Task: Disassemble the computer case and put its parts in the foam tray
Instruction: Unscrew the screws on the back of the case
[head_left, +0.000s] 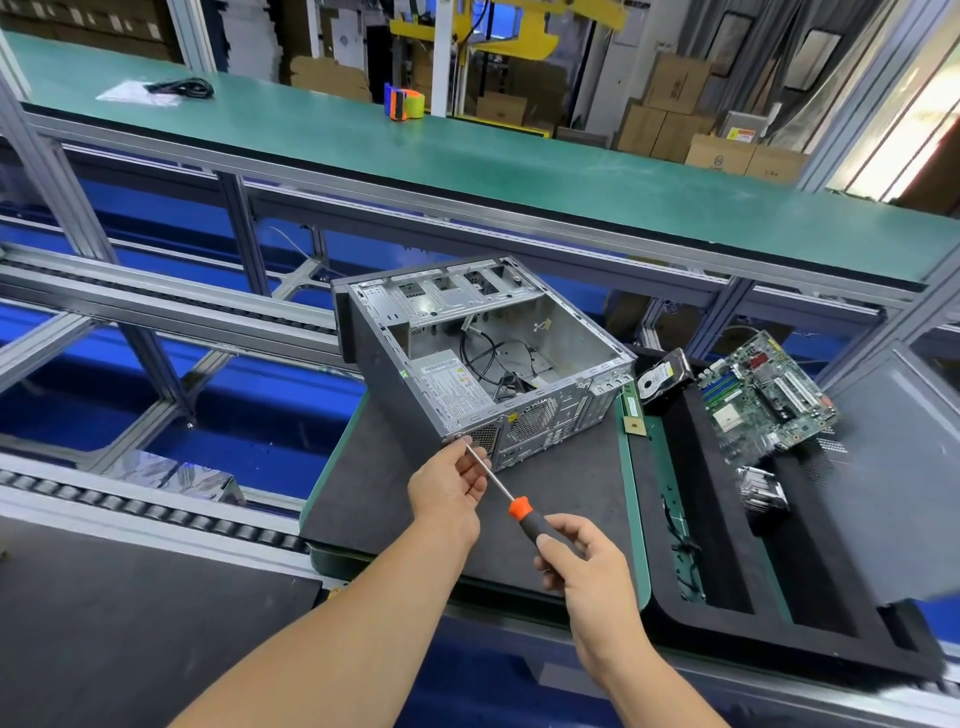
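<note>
Computer case: the computer case (483, 358) lies on its side at the centre of the view, open side up, on a dark mat (395, 499) covering the tabletop; its rear panel faces 6 o'clock.
Inside the case: a power supply (452, 387) with a white label sits at the 7 o'clock corner; loose black cables (498, 358) lie on the case floor; drive bays (452, 291) line the 12 o'clock edge.
Screwdriver: the screwdriver (511, 499), with orange collar and black handle, slants from 5 o'clock up to 11 o'clock, its tip at the lower left corner of the rear panel.
Left hand: the left hand (449, 488) pinches the metal shaft near the tip, fingers curled round it, just beside the case corner.
Right hand: the right hand (587, 561) grips the black handle, fingers and thumb closed round it.
Foam tray: the foam tray (727, 587), black with green showing in its cut-outs, lies at 3 o'clock of the case, just beside the mat.
Parts in the tray: a motherboard (763, 400) tilts at the tray's 1 o'clock end; a hard drive (662, 382) lies near the case's right corner; a memory stick (632, 410) lies along the tray's left edge; a metal heatsink (763, 488) sits at 6 o'clock of the motherboard.
Far side: a green conveyor bench (467, 156) runs across at 12 o'clock, with a tape dispenser (405, 101) and a coiled black cable (182, 88) on it.
</note>
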